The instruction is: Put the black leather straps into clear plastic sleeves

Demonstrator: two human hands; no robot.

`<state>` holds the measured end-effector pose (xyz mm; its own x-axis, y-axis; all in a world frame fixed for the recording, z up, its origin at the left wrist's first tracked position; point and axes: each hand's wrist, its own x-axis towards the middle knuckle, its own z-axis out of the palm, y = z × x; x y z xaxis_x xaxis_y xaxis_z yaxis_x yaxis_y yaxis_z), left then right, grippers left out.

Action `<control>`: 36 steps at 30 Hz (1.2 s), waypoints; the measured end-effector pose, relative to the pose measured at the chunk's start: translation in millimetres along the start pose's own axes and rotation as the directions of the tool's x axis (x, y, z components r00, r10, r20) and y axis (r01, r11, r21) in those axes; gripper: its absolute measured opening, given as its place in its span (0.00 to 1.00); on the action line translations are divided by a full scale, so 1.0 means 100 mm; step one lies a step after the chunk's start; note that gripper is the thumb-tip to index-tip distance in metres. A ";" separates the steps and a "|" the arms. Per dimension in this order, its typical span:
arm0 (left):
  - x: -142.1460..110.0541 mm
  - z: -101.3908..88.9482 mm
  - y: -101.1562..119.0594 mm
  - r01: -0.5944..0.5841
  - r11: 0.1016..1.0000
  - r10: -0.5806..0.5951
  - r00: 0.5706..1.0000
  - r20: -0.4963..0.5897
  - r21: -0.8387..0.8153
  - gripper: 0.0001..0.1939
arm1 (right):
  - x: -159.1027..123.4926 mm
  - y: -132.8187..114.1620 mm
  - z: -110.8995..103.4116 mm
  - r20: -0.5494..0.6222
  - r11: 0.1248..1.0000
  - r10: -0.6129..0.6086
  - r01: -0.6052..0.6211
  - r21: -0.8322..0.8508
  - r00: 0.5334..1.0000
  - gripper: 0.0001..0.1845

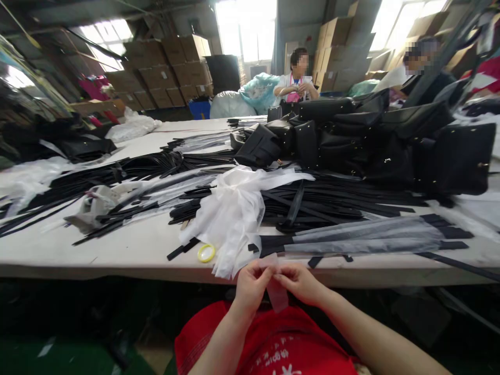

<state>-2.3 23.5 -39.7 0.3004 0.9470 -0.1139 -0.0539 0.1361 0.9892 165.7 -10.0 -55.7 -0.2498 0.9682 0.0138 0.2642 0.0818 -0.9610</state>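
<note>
Close to my body, just off the table's front edge, a small translucent plastic sleeve (278, 296) hangs between my hands. My left hand (252, 284) pinches it from the left, and my right hand (300, 282) pinches it from the right, with fingertips almost meeting. On the table ahead lies a heap of white translucent plastic sleeves (236, 208). Black straps wrapped in clear plastic (367, 237) lie to the right, and a pile of bare black straps (328, 200) is behind them. A yellow tape ring (206, 253) sits left of my hands near the edge.
Black bags (351, 135) are heaped at the back right. More black straps (156, 165) stretch across the left of the table (47, 250). Across the table is one person (297, 86), with another person (422, 67) farther right. Cardboard boxes (167, 67) are stacked behind.
</note>
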 end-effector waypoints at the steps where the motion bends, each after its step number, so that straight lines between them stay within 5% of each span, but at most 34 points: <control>1: 0.00 -0.02 -0.01 -0.008 1.000 0.008 1.000 -0.019 0.010 0.18 | 0.05 -0.01 -0.12 -0.006 0.992 -0.003 0.002 -0.123 1.000 0.20; 4: 0.00 -0.06 0.00 -0.040 0.999 0.041 0.998 -0.039 0.034 0.19 | 0.32 0.01 -0.66 -0.254 0.838 -0.008 -0.132 -0.530 0.967 0.16; 7: -0.03 -0.06 0.01 -0.049 0.998 0.050 0.998 -0.038 0.032 0.19 | 0.65 0.10 -1.22 -0.495 0.700 -0.026 -0.338 -0.630 0.868 0.19; 14: -0.11 -0.01 -0.01 -0.056 0.998 0.055 0.997 -0.051 -0.032 0.20 | 1.06 0.11 -1.93 -0.596 0.602 -0.066 -0.444 -0.664 0.800 0.21; 17: -0.10 -0.04 0.00 -0.046 0.999 0.047 0.997 -0.054 0.028 0.20 | 1.06 -0.18 -2.28 -0.669 0.615 -0.180 -0.448 -0.648 0.721 0.19; 20: -0.11 -0.05 0.05 -0.067 0.993 0.071 0.997 -0.036 0.101 0.18 | 1.01 -0.58 -2.50 -0.724 0.639 -0.364 -0.409 -0.652 0.585 0.18; 23: -0.17 -0.01 0.22 -0.196 0.953 0.206 0.978 -0.017 0.230 0.15 | 0.93 -0.93 -2.32 -0.701 0.641 -0.549 -0.309 -0.703 0.455 0.16; 26: -0.30 0.05 0.49 -0.383 0.814 0.437 0.899 -0.026 0.437 0.08 | 0.81 -1.10 -1.77 -0.486 0.557 -0.763 0.054 -0.829 0.426 0.17; 28: -0.37 0.11 0.64 -0.453 0.723 0.519 0.854 0.021 0.522 0.05 | 0.72 -1.09 -1.36 -0.290 0.454 -0.835 0.290 -0.842 0.468 0.18; 30: -0.40 0.17 0.70 -0.490 0.724 0.482 0.863 0.151 0.485 0.05 | 0.62 -1.00 -1.04 -0.182 0.429 -0.824 0.382 -0.818 0.536 0.18; 33: -0.36 0.23 0.58 -0.375 0.868 0.273 0.908 0.319 0.325 0.05 | 0.50 -0.81 -0.79 -0.176 0.485 -0.753 0.353 -0.800 0.635 0.16; 36: -0.28 0.17 0.35 -0.198 0.935 0.143 0.969 0.200 0.294 0.12 | 0.35 -0.62 -0.71 -0.275 0.562 -0.659 0.214 -0.799 0.700 0.17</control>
<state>3.6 -3.1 0.1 0.4739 0.8792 0.0491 0.1697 -0.1459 0.9746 206.3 35.9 23.4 -0.0925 0.6890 0.7188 0.8391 0.4425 -0.3163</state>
